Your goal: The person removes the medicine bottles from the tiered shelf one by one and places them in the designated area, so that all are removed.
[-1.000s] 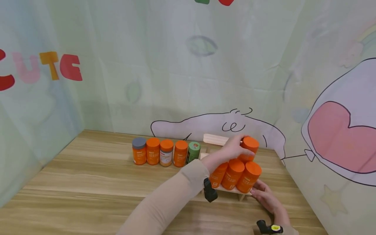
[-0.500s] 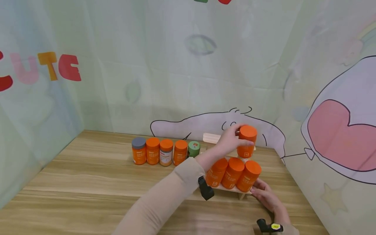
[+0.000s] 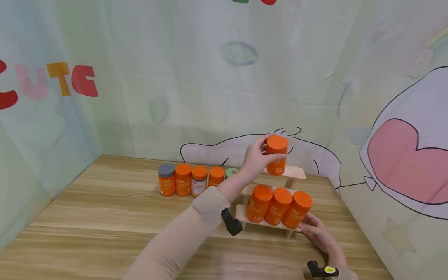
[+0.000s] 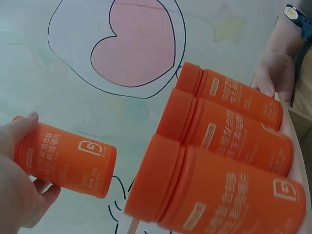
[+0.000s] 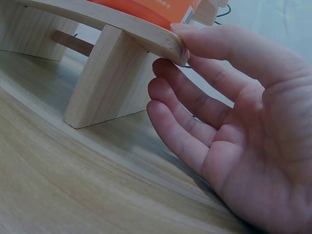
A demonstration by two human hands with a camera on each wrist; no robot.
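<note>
My left hand (image 3: 257,157) grips an orange jar (image 3: 276,156) round its side, thumb in front. The jar is upright, in front of the top board of a stepped wooden rack (image 3: 294,172); whether it touches the board I cannot tell. Three matching orange jars (image 3: 259,204) stand side by side on the rack's lowest board, large in the left wrist view. At that board's right end is my right hand (image 3: 320,235). In the right wrist view its thumb lies on top of the wooden board (image 5: 161,44) and its fingers curl below, pinching the end.
Left of the rack a row of jars stands on the wooden table (image 3: 105,217): a grey-lidded jar (image 3: 167,181), orange ones (image 3: 182,181) and a green-lidded jar (image 3: 231,172) partly behind my left arm. A printed cloth backdrop (image 3: 157,97) rises behind and at the sides.
My left hand has lifted the orange jar from behind the front row and carried it up and to the left. The right hand stays at the rack's end.
</note>
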